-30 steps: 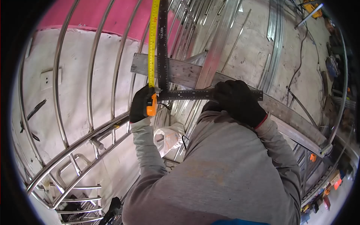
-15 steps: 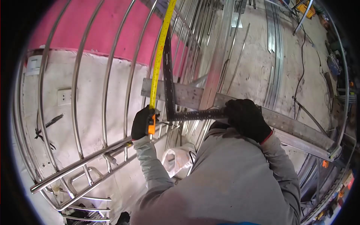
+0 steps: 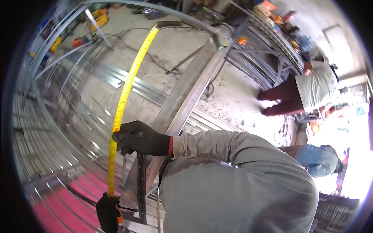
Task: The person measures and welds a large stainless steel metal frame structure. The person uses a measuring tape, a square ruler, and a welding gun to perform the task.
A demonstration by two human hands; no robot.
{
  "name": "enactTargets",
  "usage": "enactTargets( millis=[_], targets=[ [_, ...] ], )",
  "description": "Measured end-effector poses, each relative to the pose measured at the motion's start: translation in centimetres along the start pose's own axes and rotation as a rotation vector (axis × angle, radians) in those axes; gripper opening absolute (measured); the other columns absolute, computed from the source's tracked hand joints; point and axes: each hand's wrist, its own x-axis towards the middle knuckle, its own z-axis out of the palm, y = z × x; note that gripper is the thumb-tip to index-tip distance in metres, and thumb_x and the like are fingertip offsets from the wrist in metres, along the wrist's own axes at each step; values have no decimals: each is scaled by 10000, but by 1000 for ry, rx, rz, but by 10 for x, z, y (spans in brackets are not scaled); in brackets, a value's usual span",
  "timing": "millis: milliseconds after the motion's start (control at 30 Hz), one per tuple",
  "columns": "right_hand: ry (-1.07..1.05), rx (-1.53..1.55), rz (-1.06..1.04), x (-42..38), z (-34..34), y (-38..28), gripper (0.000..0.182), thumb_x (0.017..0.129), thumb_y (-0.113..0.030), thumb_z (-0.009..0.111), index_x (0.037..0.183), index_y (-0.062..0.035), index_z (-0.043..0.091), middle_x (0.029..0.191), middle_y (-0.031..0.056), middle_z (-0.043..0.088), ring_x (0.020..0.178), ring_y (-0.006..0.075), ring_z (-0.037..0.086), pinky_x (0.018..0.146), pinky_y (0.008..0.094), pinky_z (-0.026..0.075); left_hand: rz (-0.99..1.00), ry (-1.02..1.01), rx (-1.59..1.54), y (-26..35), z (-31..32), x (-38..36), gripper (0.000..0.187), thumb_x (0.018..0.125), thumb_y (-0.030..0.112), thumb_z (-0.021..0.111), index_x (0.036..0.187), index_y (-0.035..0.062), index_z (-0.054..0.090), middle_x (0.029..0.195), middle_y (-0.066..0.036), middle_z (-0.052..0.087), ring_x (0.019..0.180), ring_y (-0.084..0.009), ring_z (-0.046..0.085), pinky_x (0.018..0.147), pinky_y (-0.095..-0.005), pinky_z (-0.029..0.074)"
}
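Note:
My left hand (image 3: 107, 213), in a black glove, is closed round an orange and black tape measure (image 3: 119, 214) at the lower left. From it a long yellow blade (image 3: 126, 87) stretches up and away, its hooked end near the end of a dark bar. My right hand (image 3: 142, 138), also gloved in black, pinches the blade partway along between thumb and fingers. Just below my right hand lies a black carpenter's square (image 3: 141, 186) with pale markings. A long grey metal beam (image 3: 175, 101) runs beneath my right wrist toward the upper right.
Shiny metal bars (image 3: 39, 143) stand at the left, with a pink panel (image 3: 58, 209) below. Metal strips (image 3: 147, 93) and cables lie on the floor. A person in a pale shirt (image 3: 316, 87) bends over at the right; another in a blue top (image 3: 318, 160) is lower down.
The view has swung right, bringing two people into sight. My right hand has let go of the square and taken the tape blade. My left hand still holds the tape measure.

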Motion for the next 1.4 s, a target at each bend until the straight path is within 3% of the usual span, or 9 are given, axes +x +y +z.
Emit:
enactTargets(
  millis=[200, 367, 433, 533, 733, 800, 967, 1300, 1400],
  targets=[
    [541, -181, -108, 24, -107, -43, 354, 1065, -348, 647, 1015, -8, 735, 785, 72, 727, 642, 150, 723, 539, 303, 569, 733, 113, 510, -30, -7, 71, 130, 995, 156, 688, 1044, 41, 723, 824, -90, 684, 831, -197, 707, 662, -346, 540],
    [664, -1252, -91, 55, -296, -120, 211, 1005, -226, 676, 1126, -84, 774, 864, 92, 775, 716, 173, 771, 604, 319, 626, 178, -23, 210, -65, -29, 108, 195, 1007, 252, 688, 1104, 96, 752, 945, -116, 724, 888, -230, 725, 753, -373, 555],
    [682, -896, -60, 60, -327, -132, 255, 1000, -278, 675, 1011, -49, 787, 845, 145, 774, 621, 235, 758, 602, 349, 618, 91, -60, 150, -85, -42, 130, 221, 1011, 290, 687, 1128, 118, 764, 994, -126, 740, 911, -243, 732, 790, -384, 561],
    [549, -1465, -106, 41, -395, -128, 205, 978, -215, 692, 1069, -50, 771, 942, 126, 771, 749, 239, 748, 671, 346, 610, 2, -126, 103, -120, -51, 153, 261, 1018, 347, 687, 1163, 151, 781, 1066, -141, 765, 945, -262, 743, 845, -400, 570],
    [436, -1167, -291, 65, -372, -93, 255, 935, -90, 725, 1186, -51, 741, 1137, 88, 763, 1004, 246, 727, 809, 341, 594, -94, -19, -40, -163, -79, 90, 286, 1017, 389, 694, 1179, 175, 792, 1102, -139, 775, 944, -263, 739, 871, -401, 569],
    [140, -1691, -555, 54, -373, -99, 314, 934, -19, 712, 1247, -31, 730, 1237, 103, 750, 1123, 242, 722, 923, 345, 599, -81, 2, -125, -149, -78, 84, 256, 1007, 354, 701, 1147, 155, 781, 1041, -116, 753, 899, -237, 720, 825, -382, 556],
    [546, -627, 24, 58, -368, -100, 363, 1085, -231, 617, 1395, -46, 660, 1305, 111, 723, 1133, 235, 714, 959, 363, 596, -85, 35, -240, -140, -62, 67, 188, 982, 268, 719, 1068, 104, 751, 889, -59, 698, 784, -174, 674, 709, -333, 523],
    [396, -679, -48, 35, -320, -110, 417, 1083, -267, 619, 1418, -20, 641, 1265, 123, 741, 1084, 226, 740, 965, 361, 593, -207, 153, -330, -116, -47, 32, 208, 965, 267, 764, 922, 73, 704, 763, 5, 651, 690, -101, 627, 612, -288, 492],
    [398, -708, -60, 24, -284, -100, 364, 1076, -277, 636, 1344, -36, 682, 1187, 77, 759, 991, 163, 730, 870, 310, 579, -170, 107, -236, -127, -55, 38, 307, 1013, 206, 703, 1243, 3, 712, 869, -26, 707, 713, -106, 642, 654, -294, 526]
  ],
)
